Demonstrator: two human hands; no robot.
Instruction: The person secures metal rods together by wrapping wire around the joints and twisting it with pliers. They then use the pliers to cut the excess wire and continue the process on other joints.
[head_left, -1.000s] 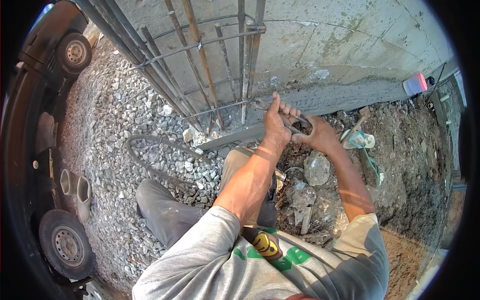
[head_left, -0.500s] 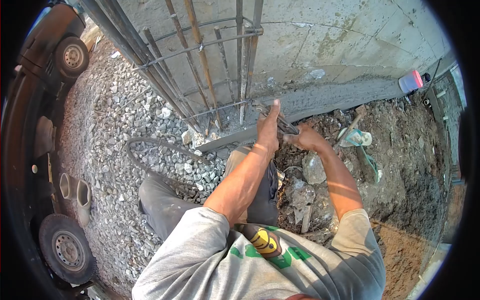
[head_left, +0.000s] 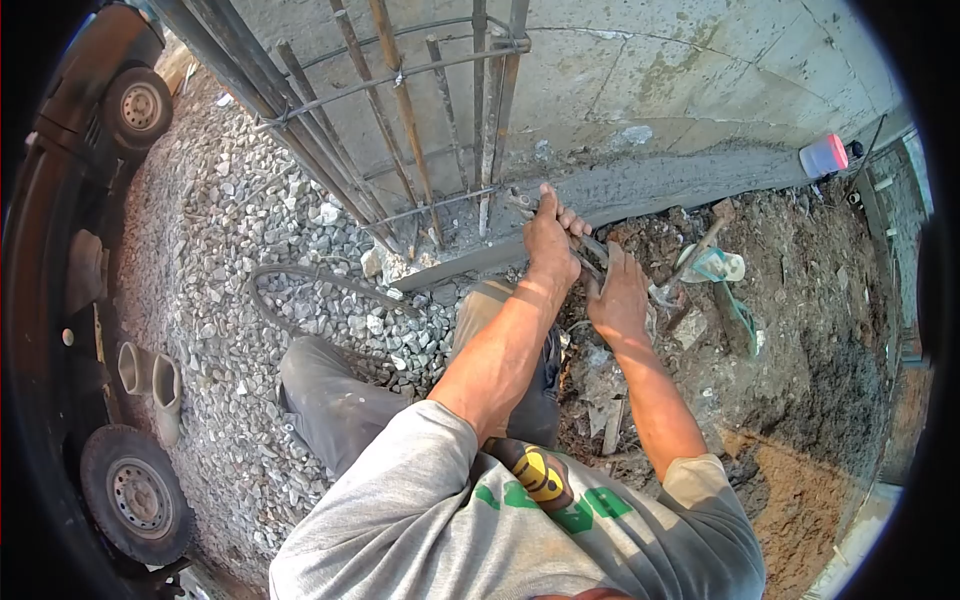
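A pair of long-handled metal pliers [head_left: 592,247] points toward the foot of the steel bars. My left hand [head_left: 550,245] is wrapped round the pliers near the head, thumb up. At the handle ends is my right hand [head_left: 620,295], its thumb and fairly straight fingers around the handles. The jaws lie just right of a thin tie bar [head_left: 440,207] that crosses the upright rebars [head_left: 405,110]; whether they touch anything is too small to tell.
Against the concrete wall [head_left: 680,80] runs a low ledge with a pink-and-white bucket [head_left: 823,156]. A hammer-like wooden handle [head_left: 703,245] and flip-flops [head_left: 738,320] lie on the dirt at right. Gravel [head_left: 240,300], a bent rod loop [head_left: 262,290], boots [head_left: 166,385] and a vehicle [head_left: 50,240] are left.
My right hand has shifted down and its fingers have straightened along the handles. The plier handles look spread farther apart. My left hand has moved slightly down and right.
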